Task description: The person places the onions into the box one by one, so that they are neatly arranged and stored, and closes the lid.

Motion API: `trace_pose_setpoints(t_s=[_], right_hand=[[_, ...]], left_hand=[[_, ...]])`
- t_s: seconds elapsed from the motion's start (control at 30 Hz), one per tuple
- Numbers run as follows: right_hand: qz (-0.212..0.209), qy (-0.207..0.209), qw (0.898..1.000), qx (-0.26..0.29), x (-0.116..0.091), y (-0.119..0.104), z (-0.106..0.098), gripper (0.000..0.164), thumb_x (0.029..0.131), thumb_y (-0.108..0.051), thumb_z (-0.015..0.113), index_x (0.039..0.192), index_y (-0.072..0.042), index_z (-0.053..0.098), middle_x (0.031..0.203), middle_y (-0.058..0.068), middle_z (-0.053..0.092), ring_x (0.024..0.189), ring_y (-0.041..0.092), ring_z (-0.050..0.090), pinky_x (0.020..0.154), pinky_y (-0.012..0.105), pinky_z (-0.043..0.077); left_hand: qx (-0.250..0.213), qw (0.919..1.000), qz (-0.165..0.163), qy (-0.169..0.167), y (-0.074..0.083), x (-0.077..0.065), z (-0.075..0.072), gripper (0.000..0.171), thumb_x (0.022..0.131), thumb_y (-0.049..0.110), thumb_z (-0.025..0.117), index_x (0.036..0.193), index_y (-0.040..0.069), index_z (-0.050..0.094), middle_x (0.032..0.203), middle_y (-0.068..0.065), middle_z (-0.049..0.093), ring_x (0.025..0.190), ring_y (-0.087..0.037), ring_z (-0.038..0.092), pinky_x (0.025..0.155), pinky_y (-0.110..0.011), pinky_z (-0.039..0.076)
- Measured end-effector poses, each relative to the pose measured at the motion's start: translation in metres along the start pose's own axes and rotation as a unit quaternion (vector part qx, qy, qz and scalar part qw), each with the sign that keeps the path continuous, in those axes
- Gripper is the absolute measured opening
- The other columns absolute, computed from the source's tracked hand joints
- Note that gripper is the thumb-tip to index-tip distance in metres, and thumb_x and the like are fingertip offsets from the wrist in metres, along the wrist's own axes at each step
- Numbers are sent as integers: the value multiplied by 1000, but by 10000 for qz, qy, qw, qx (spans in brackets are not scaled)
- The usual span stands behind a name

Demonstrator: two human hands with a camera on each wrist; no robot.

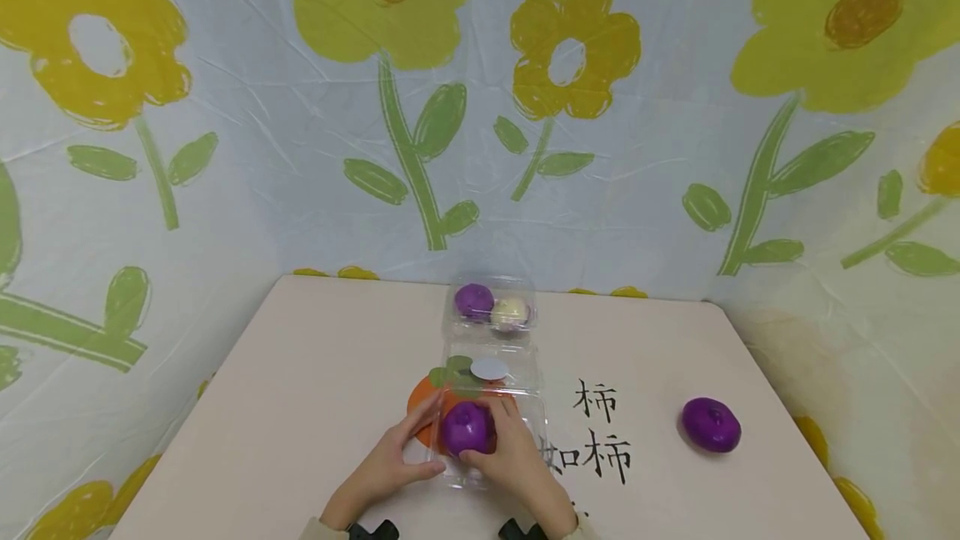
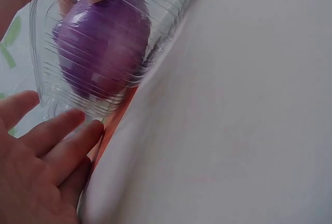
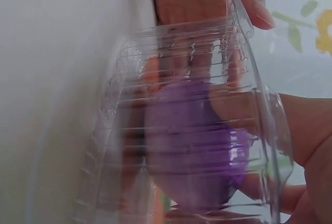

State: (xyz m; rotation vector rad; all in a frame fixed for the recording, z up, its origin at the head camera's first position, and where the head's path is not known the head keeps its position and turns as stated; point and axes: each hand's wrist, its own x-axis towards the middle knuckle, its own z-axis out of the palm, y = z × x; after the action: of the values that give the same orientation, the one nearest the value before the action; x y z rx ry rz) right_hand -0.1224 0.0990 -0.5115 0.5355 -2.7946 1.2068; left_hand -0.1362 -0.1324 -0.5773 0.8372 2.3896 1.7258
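A clear ribbed plastic box (image 1: 531, 419) stands at the front middle of the table, its lid (image 1: 525, 365) folded back. In it sits a glossy purple onion (image 1: 467, 430). My right hand (image 1: 513, 448) reaches into the box and grips the onion between thumb and fingers; through the ribbed wall, the right wrist view shows this onion (image 3: 192, 146) blurred. Along the box's left side, my left hand (image 1: 393, 457) is spread, thumb near the front corner and fingers towards the back. Its fingertips (image 2: 93, 128) are right at the plastic wall in the left wrist view.
Behind stands another clear box (image 1: 531, 307) with a purple onion (image 1: 474, 302) and a whitish round piece (image 1: 510, 314). A loose, flattish purple onion (image 1: 711, 425) lies at the right. The table (image 1: 337, 373) bears an orange fruit print and black characters; a flowered cloth (image 1: 300, 123) surrounds it.
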Motion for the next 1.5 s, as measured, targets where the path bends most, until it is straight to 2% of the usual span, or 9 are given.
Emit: trace_pose_setpoints(t_s=[0.13,0.2,0.4,0.63,1.0,1.23,1.5], right_hand=[[-86,5,9999,-80,-1,-1,-4,67,71,-20,89,127,-11,54,123,7,53,113,32,59,93,55,51],[-123,-13,9999,-105,-1,-2,-6,68,70,-19,89,128,-11,54,122,6,54,112,31,59,91,54,51],[-133,-112,9998,-68,-2,-1,-10,67,67,-15,90,125,-13,56,120,5,55,111,31,59,91,53,52],[-127,-52,9999,-77,-1,2,-7,64,70,-21,90,124,-14,57,120,3,55,109,28,59,89,50,53],[-186,-31,9998,-48,1,5,-2,63,72,-23,89,126,-14,56,119,2,54,107,22,58,88,44,54],[-163,-111,9998,-31,0,4,-3,65,72,-22,89,127,-13,55,122,5,55,111,29,59,92,52,52],[-200,-173,9995,160,-5,1,-13,66,76,-25,86,132,-14,53,127,6,54,113,28,57,92,49,53]], left_hand=[[91,9999,58,13,1,-1,-1,93,85,27,79,159,22,24,157,-3,36,138,-21,44,115,-25,26],[79,9998,204,8,-1,-1,-2,94,84,24,80,159,19,24,157,-6,37,137,-22,45,114,-23,26],[94,9988,470,-72,-3,0,-1,104,76,22,87,158,13,23,157,-11,36,136,-26,46,114,-23,24],[-20,9987,494,-125,-2,0,-2,109,72,19,89,158,12,22,157,-15,35,135,-32,47,114,-23,24],[-85,9982,595,17,-5,0,-1,105,75,18,88,158,10,24,154,-13,40,136,-30,46,114,-22,23],[-109,9976,678,41,-3,0,-2,106,72,18,89,156,8,26,152,-16,43,135,-29,47,114,-22,25],[-95,9961,878,65,-4,1,-2,107,71,21,90,155,5,27,150,-14,46,134,-29,47,114,-23,29]])
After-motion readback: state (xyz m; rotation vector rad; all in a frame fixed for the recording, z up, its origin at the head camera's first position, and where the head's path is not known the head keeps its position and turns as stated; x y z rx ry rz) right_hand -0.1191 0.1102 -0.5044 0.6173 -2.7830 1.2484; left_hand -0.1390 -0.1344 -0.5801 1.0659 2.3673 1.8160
